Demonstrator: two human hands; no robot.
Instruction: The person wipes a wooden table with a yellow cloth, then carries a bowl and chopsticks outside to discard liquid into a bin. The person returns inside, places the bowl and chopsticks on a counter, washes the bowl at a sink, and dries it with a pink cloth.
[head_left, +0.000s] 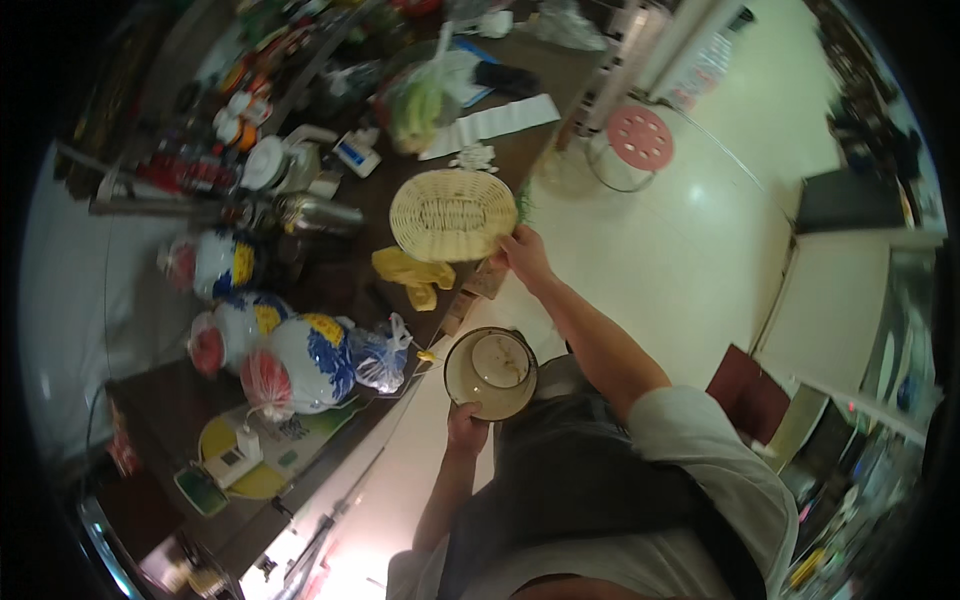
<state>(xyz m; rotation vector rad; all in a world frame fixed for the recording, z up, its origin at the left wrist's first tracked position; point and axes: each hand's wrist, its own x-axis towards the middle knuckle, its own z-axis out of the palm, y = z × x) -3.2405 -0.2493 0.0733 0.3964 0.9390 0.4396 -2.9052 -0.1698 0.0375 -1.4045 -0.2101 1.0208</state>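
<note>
My right hand point(522, 254) reaches out and grips the near edge of an oval woven basket point(450, 214) that lies on the dark counter point(360, 200). My left hand point(465, 428) holds a round brownish glass bowl point(491, 371) from below, close to my body. The bowl looks empty, with light residue inside. A crumpled yellow bag point(416, 273) lies on the counter just below the basket.
Several blue, white and red plastic bags point(290, 355) sit along the counter at left. Jars, bottles and a steel pot point(318, 212) crowd the back. A bag of greens point(425, 100) and a white paper strip point(490, 122) lie beyond the basket. A pink stool point(638, 140) stands on the pale floor.
</note>
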